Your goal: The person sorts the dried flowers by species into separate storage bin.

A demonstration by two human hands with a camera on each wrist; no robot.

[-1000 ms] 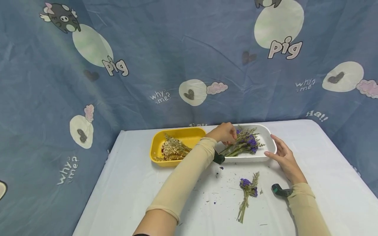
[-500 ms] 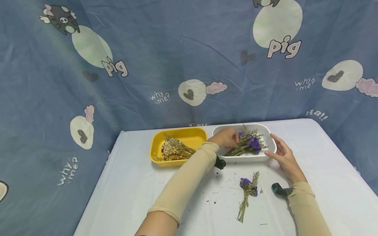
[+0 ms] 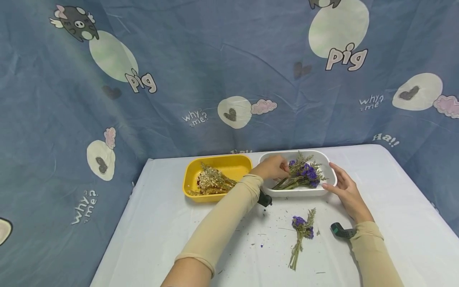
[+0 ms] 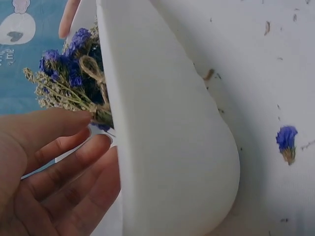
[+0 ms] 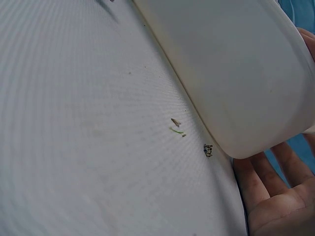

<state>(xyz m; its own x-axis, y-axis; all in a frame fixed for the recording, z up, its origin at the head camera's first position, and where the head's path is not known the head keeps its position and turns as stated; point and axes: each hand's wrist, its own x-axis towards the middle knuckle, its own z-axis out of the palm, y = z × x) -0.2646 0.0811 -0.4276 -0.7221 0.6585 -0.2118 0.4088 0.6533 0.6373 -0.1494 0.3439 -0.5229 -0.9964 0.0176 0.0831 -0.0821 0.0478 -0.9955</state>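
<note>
In the head view my left hand (image 3: 274, 167) reaches into the white tray (image 3: 297, 193), beside the stems of a bunch of dried purple flowers (image 3: 308, 171). The left wrist view shows a twine bow (image 4: 91, 69) around the bunch. There, one fingertip of the left hand (image 4: 59, 172) meets the stems, while its other fingers lie loosely bent near the tray wall (image 4: 172, 123). My right hand (image 3: 348, 195) holds the tray's right end between thumb and fingers. In the right wrist view, the fingers (image 5: 270, 179) pass behind the tray corner (image 5: 256, 132).
Left of the white tray stands a yellow tray (image 3: 186, 181) with dried pale flowers (image 3: 211, 179). A small purple bunch (image 3: 301, 233) lies on the white tablecloth (image 3: 154, 231), among scattered flower bits. A patterned blue curtain (image 3: 179, 79) hangs behind.
The bunch in the white tray has shifted right, and its heads lie nearer the tray's right end. My left hand has moved slightly within the tray; the right hand stays in place.
</note>
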